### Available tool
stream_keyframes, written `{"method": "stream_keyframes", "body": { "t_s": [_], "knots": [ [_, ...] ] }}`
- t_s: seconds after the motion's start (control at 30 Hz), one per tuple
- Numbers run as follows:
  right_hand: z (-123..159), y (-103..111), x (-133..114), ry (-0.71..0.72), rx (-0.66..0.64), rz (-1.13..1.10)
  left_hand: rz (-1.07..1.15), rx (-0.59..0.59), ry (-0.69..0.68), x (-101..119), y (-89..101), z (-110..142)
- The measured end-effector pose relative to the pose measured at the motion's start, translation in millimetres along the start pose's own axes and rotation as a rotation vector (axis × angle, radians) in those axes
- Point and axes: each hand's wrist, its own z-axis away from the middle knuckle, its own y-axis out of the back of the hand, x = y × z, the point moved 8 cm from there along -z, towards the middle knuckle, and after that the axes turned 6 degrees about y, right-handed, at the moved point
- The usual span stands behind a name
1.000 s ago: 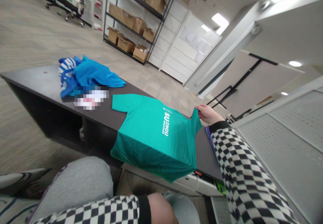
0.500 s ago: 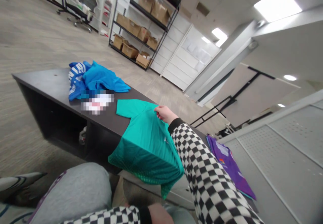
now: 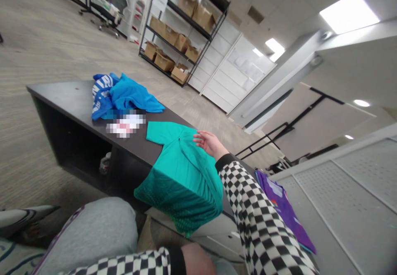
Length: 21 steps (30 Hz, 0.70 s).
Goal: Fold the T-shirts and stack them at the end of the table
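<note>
A green T-shirt lies partly on the dark cabinet top, and its lower part hangs over the front edge. One sleeve is spread out toward the left, while the right side is folded over itself in creases. My right hand is over the shirt's far edge, fingers apart, holding nothing. At the bottom of the view is my left hand, beside my knee. Its fingers are out of sight, so what it touches cannot be told.
Crumpled blue clothing and a blurred white-and-red item lie farther left on the cabinet. A folded purple garment rests at the right, beside a grey perforated panel. A shelf rack with cardboard boxes stands behind.
My right hand has let go of the green T-shirt's edge and its fingers have spread. The shirt's right side now lies folded over. The view has shifted slightly.
</note>
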Motion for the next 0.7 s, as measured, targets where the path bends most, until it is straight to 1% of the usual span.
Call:
{"method": "stream_keyframes", "body": {
  "t_s": [0.07,0.1,0.13,0.2,0.23,0.27,0.3,0.33,0.37,0.4,0.43,0.5,0.6,0.63,0.7],
  "knots": [
    [5.5,42.2,-11.4,0.070,0.143,0.153,-0.023,-0.023,-0.049,2.3,23.6,7.4],
    [10.3,63.3,-15.7,0.093,0.208,0.237,-0.035,-0.012,-0.061,2.1,40.6,7.6],
    [16.2,83.1,-18.3,0.107,0.262,0.311,-0.052,0.027,-0.054,0.1,61.3,4.9],
    [29.9,116.0,-17.9,0.117,0.334,0.415,-0.057,0.180,-0.002,-8.3,110.0,-6.7],
    [36.6,128.5,-15.2,0.116,0.354,0.454,-0.061,0.260,0.046,-15.0,132.9,-14.6],
    [42.7,138.6,-11.6,0.117,0.371,0.504,-0.093,0.318,0.103,-22.8,151.3,-23.3],
    [47.5,146.0,-7.0,0.117,0.381,0.558,-0.148,0.345,0.157,-30.3,163.9,-32.6],
    [50.9,150.9,-1.6,0.118,0.385,0.614,-0.213,0.350,0.196,-36.6,171.1,-41.6],
    [52.5,153.6,4.7,0.119,0.382,0.668,-0.279,0.334,0.217,-41.6,172.7,-50.0],
    [52.8,154.7,11.9,0.122,0.372,0.719,-0.333,0.306,0.224,-45.1,169.7,-56.8],
    [52.0,154.7,19.7,0.127,0.358,0.766,-0.369,0.274,0.218,-46.8,163.0,-61.5],
    [49.1,153.3,36.5,0.140,0.324,0.843,-0.383,0.223,0.186,-43.8,143.4,-63.7],
    [45.5,153.3,60.5,0.150,0.292,0.910,-0.279,0.177,0.169,-29.7,110.0,-53.4],
    [44.6,153.9,66.5,0.155,0.283,0.936,-0.219,0.164,0.187,-25.7,99.8,-48.5],
    [42.3,154.6,74.6,0.169,0.259,1.011,-0.088,0.140,0.292,-26.1,81.9,-39.2]
  ]
}}
